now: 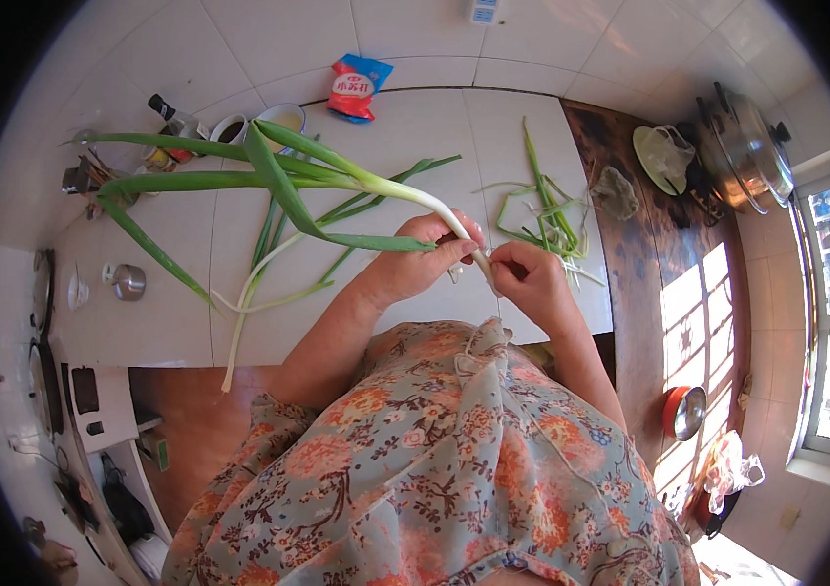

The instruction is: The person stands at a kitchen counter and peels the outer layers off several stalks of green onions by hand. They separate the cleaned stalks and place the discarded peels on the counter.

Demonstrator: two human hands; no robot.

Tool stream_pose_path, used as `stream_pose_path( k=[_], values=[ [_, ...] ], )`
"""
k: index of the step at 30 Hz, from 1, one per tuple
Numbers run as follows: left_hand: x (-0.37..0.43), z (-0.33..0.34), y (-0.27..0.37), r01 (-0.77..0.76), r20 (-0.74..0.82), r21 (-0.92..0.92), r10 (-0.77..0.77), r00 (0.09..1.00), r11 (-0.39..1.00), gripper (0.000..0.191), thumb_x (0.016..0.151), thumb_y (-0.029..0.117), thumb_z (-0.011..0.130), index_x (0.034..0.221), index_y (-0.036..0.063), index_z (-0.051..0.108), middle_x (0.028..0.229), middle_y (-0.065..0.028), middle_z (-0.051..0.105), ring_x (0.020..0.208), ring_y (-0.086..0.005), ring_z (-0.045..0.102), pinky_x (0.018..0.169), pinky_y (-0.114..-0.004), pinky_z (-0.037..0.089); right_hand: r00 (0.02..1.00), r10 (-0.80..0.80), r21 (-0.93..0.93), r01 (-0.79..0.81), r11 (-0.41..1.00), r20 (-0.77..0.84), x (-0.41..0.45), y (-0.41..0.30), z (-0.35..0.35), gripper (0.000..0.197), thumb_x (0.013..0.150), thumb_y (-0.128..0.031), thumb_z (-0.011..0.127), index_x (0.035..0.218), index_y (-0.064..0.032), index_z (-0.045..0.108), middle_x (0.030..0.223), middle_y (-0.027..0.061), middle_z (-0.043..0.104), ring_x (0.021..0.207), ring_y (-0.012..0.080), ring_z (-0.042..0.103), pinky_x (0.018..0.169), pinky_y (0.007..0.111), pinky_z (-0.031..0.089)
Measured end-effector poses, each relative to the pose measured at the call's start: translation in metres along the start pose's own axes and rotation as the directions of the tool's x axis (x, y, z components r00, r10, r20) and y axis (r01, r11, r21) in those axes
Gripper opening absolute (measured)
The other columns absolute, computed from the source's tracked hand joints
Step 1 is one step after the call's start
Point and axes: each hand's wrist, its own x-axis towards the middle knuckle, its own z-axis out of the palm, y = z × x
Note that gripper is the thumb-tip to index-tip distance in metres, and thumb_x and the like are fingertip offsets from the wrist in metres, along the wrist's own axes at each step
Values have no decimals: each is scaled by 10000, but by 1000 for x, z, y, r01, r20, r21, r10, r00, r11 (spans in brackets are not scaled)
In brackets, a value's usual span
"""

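A large green onion (415, 192) slants across the space above the white-tiled counter (415, 139), its long folded leaves spreading to the left. My left hand (415, 256) grips its white stalk. At the stalk's lower end, my right hand (532, 282) pinches the root tip between thumb and fingers; what exactly it grasps is partly hidden. More green onions (268, 245) lie on the counter to the left, under the leaves, and one white end sticks out past the front edge. Right of my hands is a loose heap of green and pale onion peelings (552, 212).
Against the back wall stands a red and blue packet (358, 88). Behind the leaves are a bowl (283, 117), a cup of dark liquid (229, 130) and a bottle (179, 117). A metal cup (128, 282) sits at left. A steel pot (744, 154) and red bowl (684, 412) stand right.
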Motion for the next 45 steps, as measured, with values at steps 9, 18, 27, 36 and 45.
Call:
stream_pose_path(
  k=[9, 18, 27, 36, 45],
  values=[
    [2, -7, -3, 4, 116, -163, 15, 993, 987, 80, 865, 24, 521, 932, 32, 565, 927, -53, 561, 907, -140, 540, 800, -269, 445, 990, 109, 271, -130, 954, 90, 0, 12, -3, 100, 806, -61, 566, 839, 31, 585, 670, 11, 553, 597, 59, 498, 534, 204, 414],
    [4, 1, 3, 95, -25, -307, -107, 994, 947, 87, 873, 116, 556, 897, 33, 564, 805, -55, 569, 724, -120, 559, 632, -242, 465, 985, -162, -56, 159, 986, -59, -2, 4, 3, 149, 831, -124, 617, 807, 17, 575, 625, 34, 503, 579, 92, 471, 507, 254, 382],
    [10, 5, -2, 129, -25, -288, -142, 990, 949, 165, 868, 146, 560, 957, 10, 588, 710, -21, 548, 596, -72, 514, 482, -189, 403, 996, 66, 211, -75, 974, 52, 1, 15, -5, 218, 893, -190, 534, 787, -6, 585, 594, -22, 462, 566, 62, 415, 493, 234, 341],
    [15, 0, -1, 180, 3, -401, -195, 981, 898, 186, 872, 171, 548, 977, 20, 575, 697, -1, 498, 572, -75, 457, 463, -191, 344, 998, -1, 204, 14, 979, -62, 1, 24, 0, 229, 902, -199, 517, 783, -11, 572, 601, -40, 462, 561, 58, 410, 492, 227, 332],
    [17, -2, -3, 220, -61, -453, -276, 959, 864, 144, 847, 182, 587, 827, 44, 553, 695, -16, 519, 574, -90, 460, 474, -188, 331, 981, 180, 289, -153, 945, -68, 4, 33, -3, 241, 909, -210, 509, 786, -8, 559, 618, -28, 450, 577, 60, 394, 506, 240, 335]
  ],
)
